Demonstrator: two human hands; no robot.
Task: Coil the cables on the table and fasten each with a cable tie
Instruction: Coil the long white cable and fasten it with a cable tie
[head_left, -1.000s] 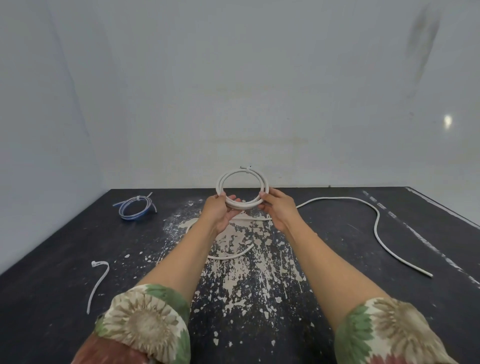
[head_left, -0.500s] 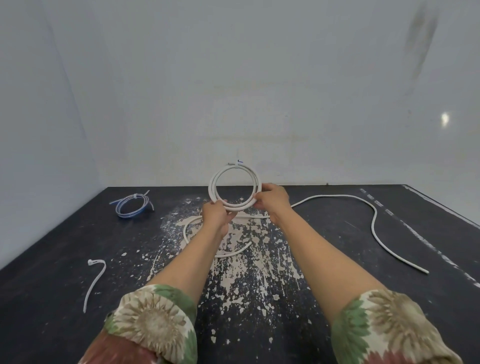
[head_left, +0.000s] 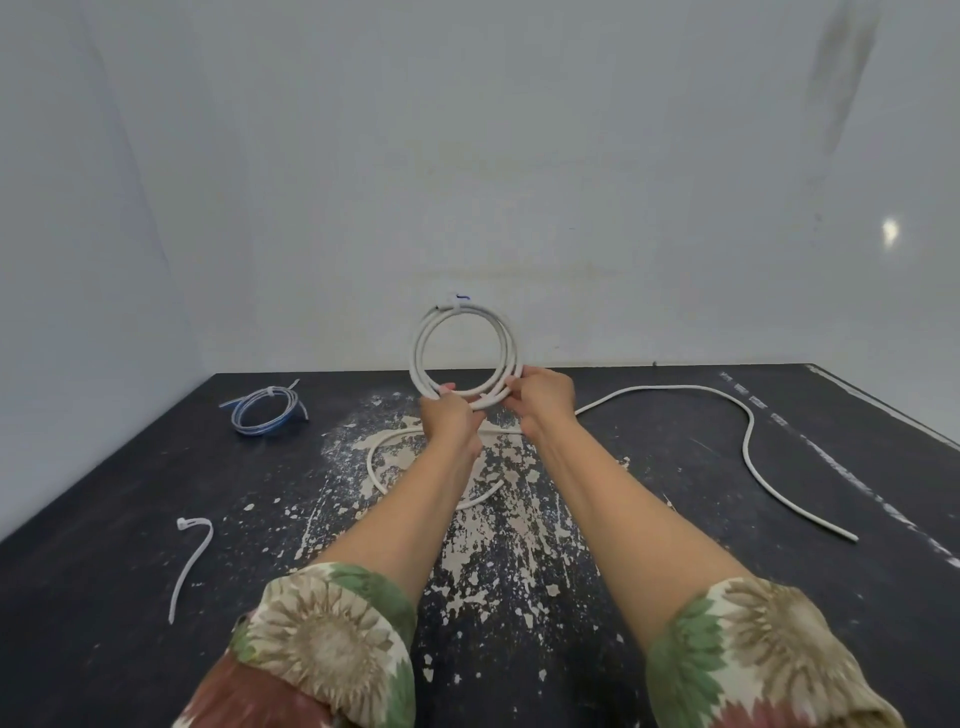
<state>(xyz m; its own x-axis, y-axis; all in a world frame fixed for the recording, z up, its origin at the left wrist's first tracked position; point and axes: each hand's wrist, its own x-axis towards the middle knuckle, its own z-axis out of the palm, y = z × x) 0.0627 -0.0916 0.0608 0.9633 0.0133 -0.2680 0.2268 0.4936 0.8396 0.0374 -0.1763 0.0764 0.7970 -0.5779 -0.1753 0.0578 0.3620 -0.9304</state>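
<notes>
A white cable coil of about three turns stands upright in the air above the table's far middle. My left hand grips its bottom from the left, and my right hand pinches the bottom from the right. The rest of the white cable trails off to the right across the dark table and ends near the right side. Another stretch of it loops on the table under my wrists. A loose white cable tie lies at the front left.
A blue cable coil bound with a white tie lies at the back left. White walls close the table off at the back and left. Flaked paint patches cover the table's middle.
Both hands have raised the coil and stood it more upright. My right hand has slid up along the coil's lower right, and the trailing cable has shifted slightly.
</notes>
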